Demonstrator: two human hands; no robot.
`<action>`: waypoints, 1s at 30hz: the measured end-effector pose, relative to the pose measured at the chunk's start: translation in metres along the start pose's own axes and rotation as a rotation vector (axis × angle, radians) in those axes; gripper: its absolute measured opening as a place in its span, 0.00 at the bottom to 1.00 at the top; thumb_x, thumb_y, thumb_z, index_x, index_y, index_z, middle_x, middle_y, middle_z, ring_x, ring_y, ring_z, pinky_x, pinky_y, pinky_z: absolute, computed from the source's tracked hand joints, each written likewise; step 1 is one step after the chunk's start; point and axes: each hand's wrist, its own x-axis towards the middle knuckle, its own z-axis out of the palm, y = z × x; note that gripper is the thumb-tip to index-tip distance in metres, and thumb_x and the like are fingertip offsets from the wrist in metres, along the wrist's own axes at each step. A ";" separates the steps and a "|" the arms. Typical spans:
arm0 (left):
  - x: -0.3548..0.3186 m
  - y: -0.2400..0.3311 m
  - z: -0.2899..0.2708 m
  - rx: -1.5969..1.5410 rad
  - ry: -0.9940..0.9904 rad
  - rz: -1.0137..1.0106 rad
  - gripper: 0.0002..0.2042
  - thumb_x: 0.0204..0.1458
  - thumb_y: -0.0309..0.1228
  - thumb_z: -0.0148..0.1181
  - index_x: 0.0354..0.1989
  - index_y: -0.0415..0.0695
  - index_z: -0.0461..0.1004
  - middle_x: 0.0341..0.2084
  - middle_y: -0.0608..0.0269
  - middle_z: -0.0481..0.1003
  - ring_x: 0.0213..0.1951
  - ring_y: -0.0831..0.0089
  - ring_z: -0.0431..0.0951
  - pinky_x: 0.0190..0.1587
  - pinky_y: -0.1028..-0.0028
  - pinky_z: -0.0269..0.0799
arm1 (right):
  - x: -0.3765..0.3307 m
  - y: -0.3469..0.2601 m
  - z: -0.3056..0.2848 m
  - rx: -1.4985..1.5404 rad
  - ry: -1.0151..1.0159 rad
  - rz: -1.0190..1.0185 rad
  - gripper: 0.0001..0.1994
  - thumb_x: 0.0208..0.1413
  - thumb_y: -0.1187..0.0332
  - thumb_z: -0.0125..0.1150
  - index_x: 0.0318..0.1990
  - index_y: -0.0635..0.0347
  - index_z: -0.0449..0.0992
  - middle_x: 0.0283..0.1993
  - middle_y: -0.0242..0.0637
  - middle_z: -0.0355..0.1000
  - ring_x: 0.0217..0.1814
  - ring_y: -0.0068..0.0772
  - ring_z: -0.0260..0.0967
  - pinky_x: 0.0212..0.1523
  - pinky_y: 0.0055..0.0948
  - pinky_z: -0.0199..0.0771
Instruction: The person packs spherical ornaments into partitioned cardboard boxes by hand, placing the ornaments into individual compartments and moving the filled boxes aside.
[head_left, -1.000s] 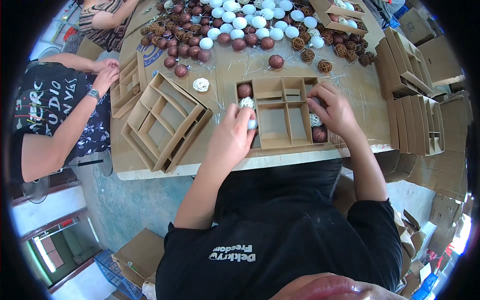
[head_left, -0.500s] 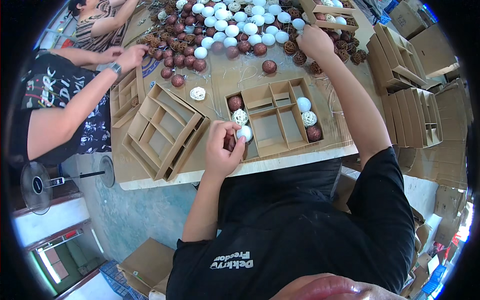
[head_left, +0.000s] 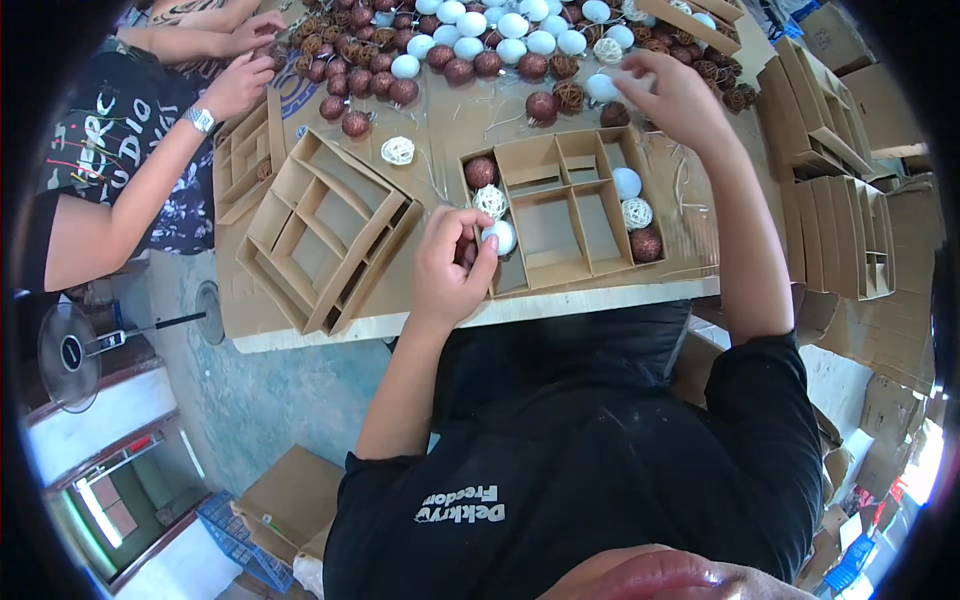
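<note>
Before me lies a shallow cardboard box (head_left: 563, 268) with dividers. Its left column holds a dark red glitter ball (head_left: 481, 172), a cream woven ball (head_left: 490, 202) and a white ball (head_left: 499, 238). My left hand (head_left: 452, 265) grips that white ball between thumb and fingers at the box's left edge. In the right column are another white ball (head_left: 626, 183), a woven ball (head_left: 637, 213) and a glitter ball (head_left: 646, 244). My right hand (head_left: 680, 105) is beyond the box's far right corner, with a white ball (head_left: 602, 87) at its fingertips.
Loose white, dark red and brown rattan balls (head_left: 400, 90) cover the far table. Stacked divided boxes (head_left: 325, 235) stand on the left, more (head_left: 845, 235) on the right. A co-worker's hand (head_left: 240, 85) is at the far left. A single woven ball (head_left: 397, 151) lies near the stack.
My right hand has drawn back from the pile toward the box, bringing a white ball along. My left hand stays on its white ball. The whole view has shifted slightly.
</note>
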 end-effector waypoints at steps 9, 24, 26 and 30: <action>0.005 0.006 0.002 -0.002 -0.057 -0.043 0.11 0.56 0.23 0.69 0.46 0.44 0.78 0.30 0.69 0.65 0.24 0.81 0.66 0.28 0.77 0.63 | -0.064 0.023 -0.012 0.246 -0.125 0.212 0.21 0.62 0.63 0.70 0.60 0.59 0.78 0.46 0.48 0.82 0.49 0.43 0.83 0.49 0.38 0.80; 0.077 0.074 -0.002 0.271 -0.011 0.176 0.12 0.56 0.25 0.69 0.49 0.42 0.79 0.36 0.61 0.75 0.25 0.76 0.73 0.29 0.75 0.71 | -0.085 -0.021 -0.027 0.479 0.070 0.018 0.18 0.63 0.67 0.71 0.58 0.60 0.81 0.40 0.36 0.81 0.38 0.22 0.75 0.43 0.26 0.78; 0.091 0.081 0.000 0.290 -0.023 0.220 0.12 0.56 0.25 0.69 0.48 0.42 0.79 0.37 0.61 0.76 0.26 0.76 0.74 0.30 0.74 0.72 | -0.087 -0.027 -0.032 0.491 0.043 0.074 0.17 0.63 0.67 0.72 0.57 0.60 0.81 0.41 0.37 0.81 0.38 0.22 0.76 0.43 0.27 0.78; 0.127 0.088 0.015 0.424 -0.112 0.203 0.13 0.58 0.32 0.69 0.49 0.43 0.79 0.41 0.55 0.80 0.38 0.60 0.82 0.42 0.62 0.80 | -0.085 -0.020 -0.019 0.605 0.092 0.098 0.16 0.62 0.66 0.72 0.54 0.60 0.81 0.44 0.38 0.82 0.39 0.23 0.76 0.42 0.29 0.79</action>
